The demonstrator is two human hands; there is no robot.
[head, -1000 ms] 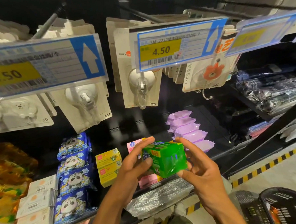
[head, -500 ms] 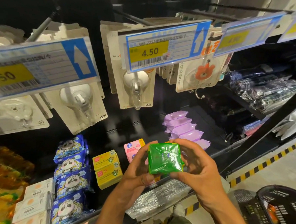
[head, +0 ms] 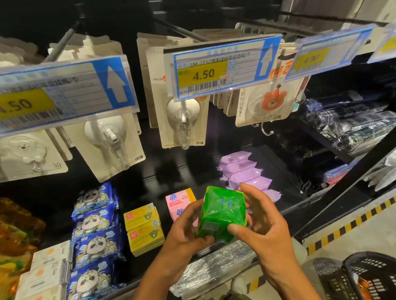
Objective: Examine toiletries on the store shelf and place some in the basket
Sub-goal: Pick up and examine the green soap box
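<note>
- Left hand (head: 185, 233) and right hand (head: 263, 224) are gripping a boxy green pack (head: 221, 214), glossy film wrinkling, tilted on one corner.
- Black mesh basket (head: 380, 275) is sitting low right.

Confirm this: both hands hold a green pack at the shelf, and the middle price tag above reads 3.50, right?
No. The head view shows the middle price tag reads 4.50, not 3.50. The left hand and right hand do hold the green pack at the shelf.
</note>
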